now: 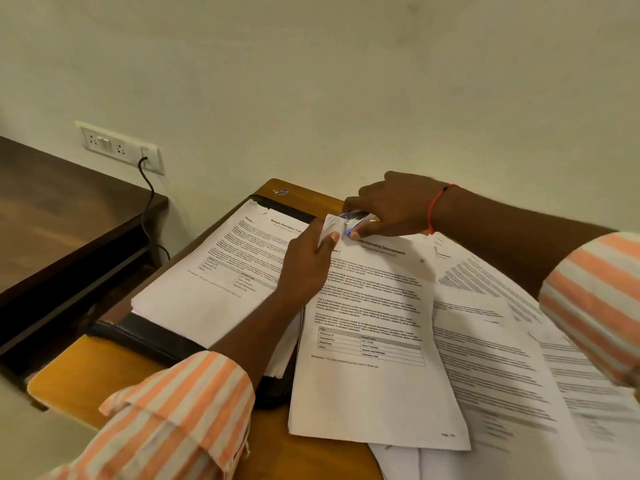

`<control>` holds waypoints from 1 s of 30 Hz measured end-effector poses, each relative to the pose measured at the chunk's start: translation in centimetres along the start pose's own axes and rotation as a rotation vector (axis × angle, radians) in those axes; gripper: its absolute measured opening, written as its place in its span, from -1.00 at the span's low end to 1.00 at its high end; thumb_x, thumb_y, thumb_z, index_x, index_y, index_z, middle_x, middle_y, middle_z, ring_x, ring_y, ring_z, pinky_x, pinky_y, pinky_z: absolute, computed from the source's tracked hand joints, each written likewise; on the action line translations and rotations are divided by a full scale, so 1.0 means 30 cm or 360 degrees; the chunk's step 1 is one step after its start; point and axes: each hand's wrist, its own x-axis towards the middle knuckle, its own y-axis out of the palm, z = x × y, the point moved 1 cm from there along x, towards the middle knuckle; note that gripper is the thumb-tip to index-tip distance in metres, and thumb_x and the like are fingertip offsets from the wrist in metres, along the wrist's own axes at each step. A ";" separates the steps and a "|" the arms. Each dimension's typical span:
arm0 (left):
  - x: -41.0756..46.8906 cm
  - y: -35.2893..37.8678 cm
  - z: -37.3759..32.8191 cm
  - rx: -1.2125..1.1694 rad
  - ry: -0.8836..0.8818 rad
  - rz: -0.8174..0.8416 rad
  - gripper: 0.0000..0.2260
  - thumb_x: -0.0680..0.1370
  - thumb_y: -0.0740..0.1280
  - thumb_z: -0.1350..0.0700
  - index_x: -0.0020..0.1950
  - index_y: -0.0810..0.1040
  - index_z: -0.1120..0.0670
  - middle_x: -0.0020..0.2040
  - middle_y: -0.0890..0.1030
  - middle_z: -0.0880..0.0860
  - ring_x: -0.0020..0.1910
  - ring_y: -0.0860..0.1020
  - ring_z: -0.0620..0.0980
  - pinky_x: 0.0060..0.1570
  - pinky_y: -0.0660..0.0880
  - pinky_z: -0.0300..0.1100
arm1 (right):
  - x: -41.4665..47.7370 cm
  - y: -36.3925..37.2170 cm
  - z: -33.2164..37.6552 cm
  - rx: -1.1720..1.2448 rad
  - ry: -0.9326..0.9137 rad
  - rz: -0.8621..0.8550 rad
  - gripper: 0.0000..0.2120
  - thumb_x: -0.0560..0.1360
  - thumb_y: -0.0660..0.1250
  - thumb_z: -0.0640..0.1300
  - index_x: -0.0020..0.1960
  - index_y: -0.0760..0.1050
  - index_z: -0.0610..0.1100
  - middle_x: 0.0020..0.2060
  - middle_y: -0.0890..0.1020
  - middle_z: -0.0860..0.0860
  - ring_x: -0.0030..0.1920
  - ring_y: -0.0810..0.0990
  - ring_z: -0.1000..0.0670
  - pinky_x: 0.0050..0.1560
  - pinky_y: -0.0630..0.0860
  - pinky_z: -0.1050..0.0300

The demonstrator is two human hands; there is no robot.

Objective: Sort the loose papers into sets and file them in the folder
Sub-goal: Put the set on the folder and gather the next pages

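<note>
Nearest the lens: striped sleeve [180, 410] of the left arm, reaching up across the desk [86, 375]. Beyond it, left hand [308, 261], thumb and fingers pinching the top left corner of the set [374, 386], with that corner lifted a little. Right hand [391, 206] curled round a small blue and silver stapler [355, 221], by the look, held right at the same corner. Impossible to tell whether squeezed home or not.

Step in hand, as a judgement: binding one sorted set ahead of filing. To the left, black folder [145, 336] lying open on the desk, a stack [214, 271] on it, just beside the set. To the right, more loose papers [519, 358], fanned out and partly under the set, seemingly unsorted.

Next, most likely: press the stapler through every sheet, draw it clear, then carry the set left onto the stack. Calls for a firm pinch to keep the corner square and stop sheets slipping. Calls too for care to lift the set alone, leaving the papers beneath in place.
</note>
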 end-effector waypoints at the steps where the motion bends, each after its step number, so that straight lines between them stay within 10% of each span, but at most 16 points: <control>1: 0.001 0.002 0.002 -0.0013 0.0018 -0.0004 -0.73 0.68 0.22 -0.09 0.23 0.43 0.09 -0.03 0.57 0.02 -0.10 0.61 -0.03 -0.25 0.44 -0.32 | 0.005 0.001 0.003 -0.0032 -0.0017 -0.0001 -0.42 0.52 0.00 0.47 0.37 0.32 0.16 0.08 0.58 0.06 -0.05 0.54 -0.03 0.14 0.41 0.03; 12: -0.003 0.006 0.019 -0.0183 0.0112 0.0021 -0.69 0.66 0.26 -0.08 0.27 0.37 0.11 -0.05 0.59 0.06 -0.31 0.53 -0.11 -0.44 0.38 -0.43 | 0.046 -0.008 0.014 0.0110 -0.0140 0.0157 -0.58 0.51 0.12 0.44 0.05 0.41 0.11 -0.12 0.51 0.13 -0.12 0.52 0.02 0.12 0.51 -0.05; 22: -0.006 0.014 0.021 -0.0163 0.0136 0.0039 -0.72 0.66 0.27 -0.02 0.25 0.38 0.15 -0.17 0.51 -0.04 -0.37 0.49 -0.12 -0.43 0.37 -0.46 | 0.039 0.002 0.008 0.0285 -0.0109 0.0195 -0.40 0.51 0.15 0.41 0.42 0.39 0.11 0.06 0.52 0.17 0.01 0.47 0.03 0.11 0.37 0.09; 30: -0.007 0.014 0.024 -0.0158 0.0155 0.0057 -0.75 0.67 0.27 -0.01 0.22 0.38 0.14 -0.26 0.50 -0.07 -0.41 0.43 -0.15 -0.44 0.35 -0.44 | 0.046 0.012 0.014 0.0445 -0.0181 0.0173 -0.69 0.56 0.25 0.26 -0.03 0.41 0.01 -0.24 0.49 0.09 -0.18 0.48 -0.01 -0.22 0.31 0.20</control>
